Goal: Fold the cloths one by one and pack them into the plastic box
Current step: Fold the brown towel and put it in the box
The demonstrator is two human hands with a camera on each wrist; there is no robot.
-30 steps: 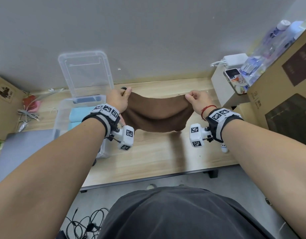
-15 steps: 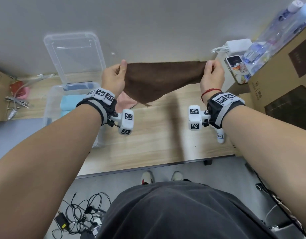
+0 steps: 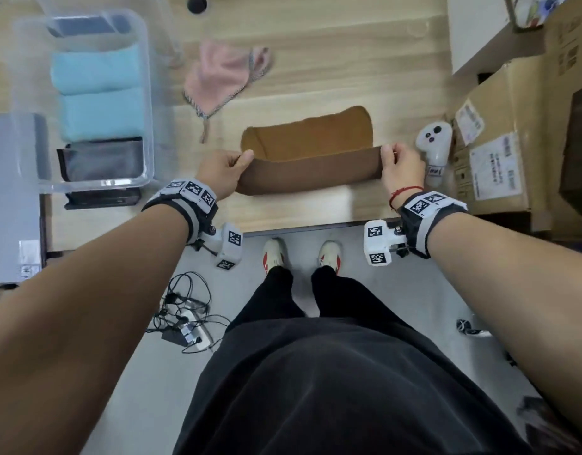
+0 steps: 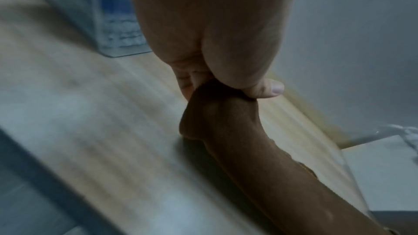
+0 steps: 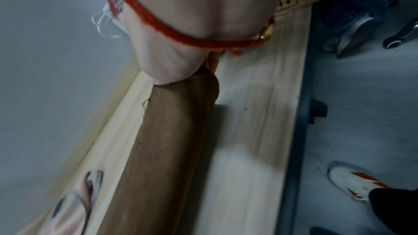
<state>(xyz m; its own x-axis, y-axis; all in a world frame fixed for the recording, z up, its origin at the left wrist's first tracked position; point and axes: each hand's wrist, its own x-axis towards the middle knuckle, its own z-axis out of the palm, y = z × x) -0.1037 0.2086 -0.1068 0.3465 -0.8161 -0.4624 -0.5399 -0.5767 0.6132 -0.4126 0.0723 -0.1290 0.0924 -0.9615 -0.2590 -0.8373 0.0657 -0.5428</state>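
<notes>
A brown cloth [image 3: 307, 152] lies across the middle of the wooden table, its near edge lifted and stretched taut between my hands. My left hand [image 3: 228, 170] pinches the left corner, thumb on top; in the left wrist view the brown cloth [image 4: 248, 149] runs down from my left hand [image 4: 226, 85]. My right hand [image 3: 394, 164] pinches the right corner; the right wrist view shows the brown cloth [image 5: 172, 140] under that palm. A crumpled pink cloth [image 3: 225, 75] lies behind. The clear plastic box [image 3: 145, 93] at the left holds folded light-blue cloths [image 3: 97, 90] and a grey one [image 3: 102, 159].
A white controller [image 3: 434, 149] lies just right of my right hand. Cardboard boxes [image 3: 499, 139] line the table's right side. A dark phone [image 3: 102, 198] lies in front of the box, and a grey laptop [image 3: 10, 195] sits at the far left. Cables [image 3: 184, 316] lie on the floor.
The cloth was held up stretched in the air; both hands have come down and toward me, laying its far part on the table while still holding its corners. The head view has tilted down.
</notes>
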